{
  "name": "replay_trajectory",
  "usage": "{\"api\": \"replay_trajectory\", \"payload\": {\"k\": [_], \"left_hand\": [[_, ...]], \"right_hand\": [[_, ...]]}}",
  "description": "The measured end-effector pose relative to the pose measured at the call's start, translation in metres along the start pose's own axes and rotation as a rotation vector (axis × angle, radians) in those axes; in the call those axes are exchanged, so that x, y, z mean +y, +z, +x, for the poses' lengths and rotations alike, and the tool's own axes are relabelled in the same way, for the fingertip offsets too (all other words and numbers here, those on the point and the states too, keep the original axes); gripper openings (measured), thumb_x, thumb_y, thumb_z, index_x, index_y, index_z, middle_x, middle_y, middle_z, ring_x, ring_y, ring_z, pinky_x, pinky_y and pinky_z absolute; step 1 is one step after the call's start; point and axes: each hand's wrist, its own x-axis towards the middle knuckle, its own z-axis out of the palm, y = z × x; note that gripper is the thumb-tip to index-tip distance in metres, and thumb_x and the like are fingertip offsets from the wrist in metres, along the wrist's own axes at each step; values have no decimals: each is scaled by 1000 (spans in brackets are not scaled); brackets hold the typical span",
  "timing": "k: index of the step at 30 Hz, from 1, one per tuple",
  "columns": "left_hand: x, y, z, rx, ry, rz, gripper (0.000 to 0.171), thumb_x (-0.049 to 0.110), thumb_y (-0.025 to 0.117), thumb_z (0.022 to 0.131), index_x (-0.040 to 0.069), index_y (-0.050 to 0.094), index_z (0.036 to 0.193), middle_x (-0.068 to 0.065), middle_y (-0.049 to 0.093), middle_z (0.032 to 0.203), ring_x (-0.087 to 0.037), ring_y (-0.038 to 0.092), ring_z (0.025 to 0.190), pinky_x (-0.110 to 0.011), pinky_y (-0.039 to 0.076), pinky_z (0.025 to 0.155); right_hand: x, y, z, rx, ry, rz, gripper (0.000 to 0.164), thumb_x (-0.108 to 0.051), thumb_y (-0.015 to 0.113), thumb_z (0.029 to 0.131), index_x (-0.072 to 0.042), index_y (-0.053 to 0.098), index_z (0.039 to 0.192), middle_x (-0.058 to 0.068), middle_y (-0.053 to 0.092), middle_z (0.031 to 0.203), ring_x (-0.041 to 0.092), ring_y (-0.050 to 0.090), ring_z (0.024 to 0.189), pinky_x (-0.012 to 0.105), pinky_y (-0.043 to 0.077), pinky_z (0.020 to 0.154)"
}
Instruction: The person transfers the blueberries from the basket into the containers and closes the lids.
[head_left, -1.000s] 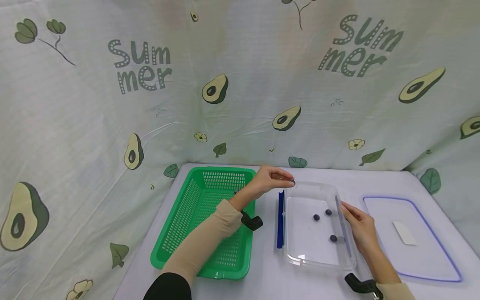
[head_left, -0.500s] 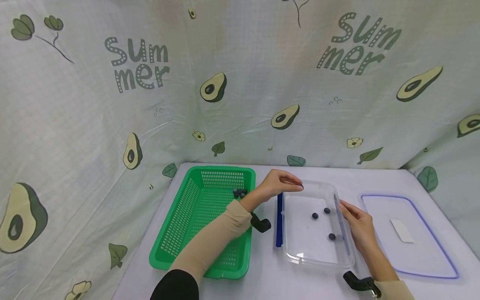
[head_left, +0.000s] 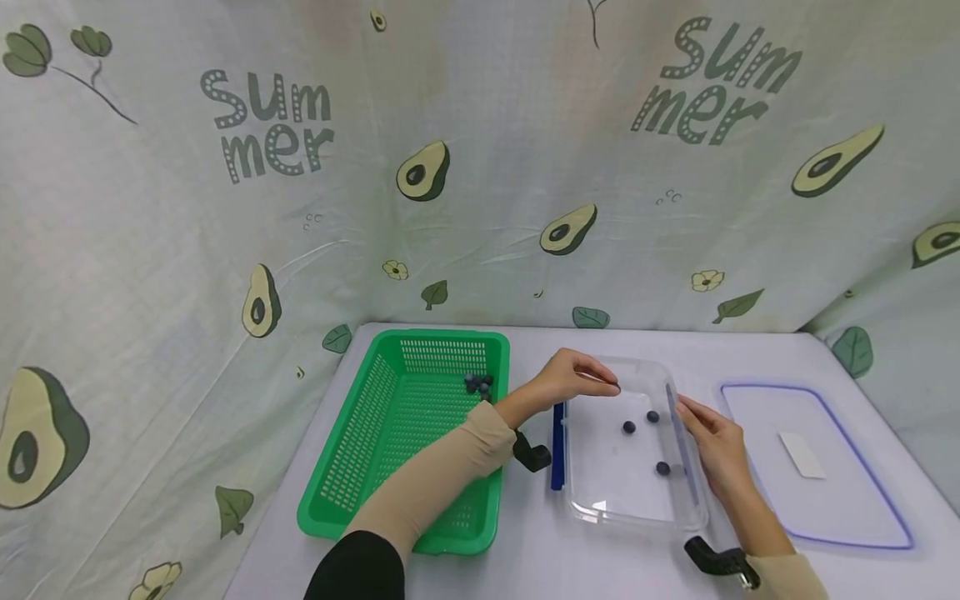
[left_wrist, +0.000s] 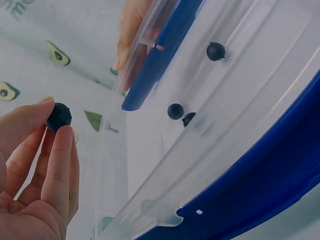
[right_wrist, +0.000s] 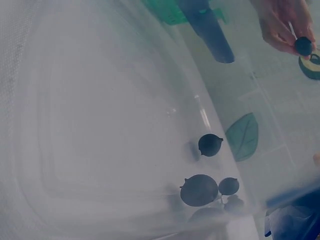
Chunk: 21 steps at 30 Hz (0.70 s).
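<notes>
Clear box (head_left: 637, 522) holds three berries (head_left: 629, 427), left hand (head_left: 573, 377) pinches another berry (left_wrist: 58, 117), green basket (head_left: 405, 425) has more; right hand (head_left: 716, 442), grip unclear.

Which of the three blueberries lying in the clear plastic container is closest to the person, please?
The single blueberry lowest in the head view; the other two blueberries in the clear plastic container lie farther back, closer together.

Head view's bright and pretty even, bit of glare on the clear box (head_left: 609, 477) near edge. Right wrist cam's dimmer, kinda hazy, faint shadows by the berries (right_wrist: 199, 190) inside it.
</notes>
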Motion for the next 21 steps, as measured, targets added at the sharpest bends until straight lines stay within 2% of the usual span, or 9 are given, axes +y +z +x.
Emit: {"api": "replay_trajectory", "payload": {"k": [7,16,21], "left_hand": [[-3,7,2,-43,-7,-31,15,5,82,82,4,78,97,-3,75,99,-5,70,87,-21,55,80],[-5,8,2,-40,-16,-4,15,7,82,83,5,79,97,2,75,97,-3,69,87,-21,55,79],[-4,4,-1,-31,-7,38,17,10,82,84,6,78,100,7,74,95,-1,68,88,-20,54,80]], "right_hand": [[0,0,0,-6,2,25,38,-23,71,95,-3,66,128,-27,68,94,-8,59,91,6,46,76],[-1,-1,2,1,17,18,36,-26,72,95,-8,69,126,-28,68,93,-7,58,90,6,46,75],[-1,-1,1,0,12,5,38,-25,71,95,-5,67,128,-29,67,92,-8,58,90,6,45,76]]}}
